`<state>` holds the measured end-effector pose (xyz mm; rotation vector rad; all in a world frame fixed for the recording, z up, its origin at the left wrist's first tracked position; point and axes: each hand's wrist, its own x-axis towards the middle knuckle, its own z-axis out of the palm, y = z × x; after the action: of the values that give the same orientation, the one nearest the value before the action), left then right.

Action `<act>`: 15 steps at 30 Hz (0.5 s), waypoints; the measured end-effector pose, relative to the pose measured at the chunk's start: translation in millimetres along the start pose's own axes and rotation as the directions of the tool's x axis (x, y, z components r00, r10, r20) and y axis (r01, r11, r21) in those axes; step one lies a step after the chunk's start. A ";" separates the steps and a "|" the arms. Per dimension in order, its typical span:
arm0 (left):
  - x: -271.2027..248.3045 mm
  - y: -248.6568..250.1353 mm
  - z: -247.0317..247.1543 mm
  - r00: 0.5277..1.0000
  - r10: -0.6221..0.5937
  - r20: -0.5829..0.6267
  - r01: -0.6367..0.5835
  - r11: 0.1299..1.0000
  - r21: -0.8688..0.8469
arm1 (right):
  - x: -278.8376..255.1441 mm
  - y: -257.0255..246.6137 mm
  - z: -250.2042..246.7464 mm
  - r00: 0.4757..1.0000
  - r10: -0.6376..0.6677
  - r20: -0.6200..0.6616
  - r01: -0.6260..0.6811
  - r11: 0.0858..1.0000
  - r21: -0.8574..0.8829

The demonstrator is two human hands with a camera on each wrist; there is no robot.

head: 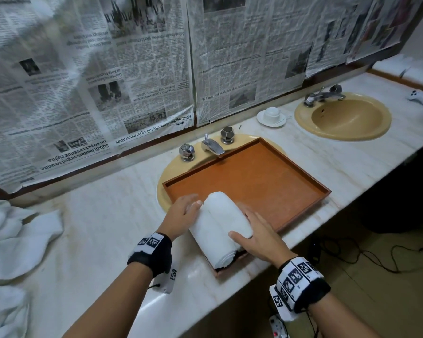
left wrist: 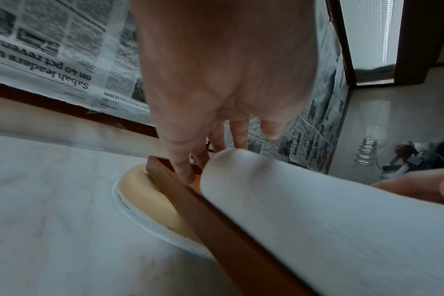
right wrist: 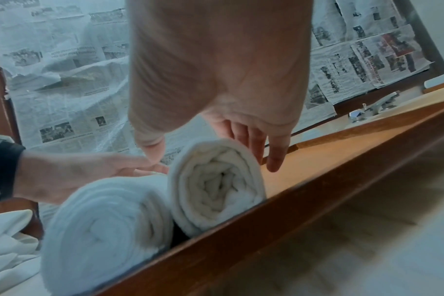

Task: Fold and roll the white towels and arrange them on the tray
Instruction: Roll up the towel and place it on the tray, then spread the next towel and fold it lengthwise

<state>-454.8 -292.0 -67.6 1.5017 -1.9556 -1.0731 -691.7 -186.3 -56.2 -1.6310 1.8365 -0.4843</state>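
Two rolled white towels lie side by side in the near-left corner of the brown tray (head: 266, 181): the left roll (head: 205, 242) and the right roll (head: 226, 213). My left hand (head: 183, 213) touches the left side of the rolls with straight fingers. My right hand (head: 257, 235) rests against the right roll, thumb on top and fingers straight along its far side. The right wrist view shows both spiral ends, left roll (right wrist: 107, 230) and right roll (right wrist: 216, 186), against the tray rim (right wrist: 292, 216). In the left wrist view my fingers (left wrist: 185, 172) reach down beside a roll (left wrist: 317, 220).
The tray sits over a tan sink with a chrome faucet (head: 211, 145). Loose white towels (head: 17, 237) are heaped at the counter's left. A cup on a saucer (head: 271, 115), a second sink (head: 342, 118) and a white controller (head: 420, 97) lie to the right. Newspaper covers the wall.
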 end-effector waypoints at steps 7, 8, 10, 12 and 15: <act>-59.7 -7.6 -23.9 0.995 -0.075 -0.069 0.071 0.996 -0.058 | -7.6 -36.0 -1.8 0.989 -0.147 -0.003 0.145 0.979 -0.142; -71.0 -11.1 -30.6 0.994 -0.084 -0.071 0.080 0.996 -0.050 | -9.8 -44.7 1.0 0.987 -0.158 0.008 0.157 0.973 -0.167; -94.4 -19.3 -45.9 0.991 -0.097 -0.087 0.096 0.995 -0.018 | -13.2 -62.7 10.9 0.977 -0.211 0.013 0.209 0.954 -0.214; -119.2 -30.9 -61.6 0.986 -0.115 -0.117 0.117 0.993 0.008 | -16.8 -81.4 25.4 0.961 -0.275 0.014 0.270 0.933 -0.239; -161.1 -56.1 -83.6 0.976 -0.144 -0.165 0.148 0.989 0.016 | -26.0 -113.5 57.0 0.941 -0.335 0.046 0.336 0.911 -0.237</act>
<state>-309.9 -171.2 -45.3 1.7143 -1.7782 -0.9508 -568.1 -172.3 -19.6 -2.1309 1.6657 -0.4120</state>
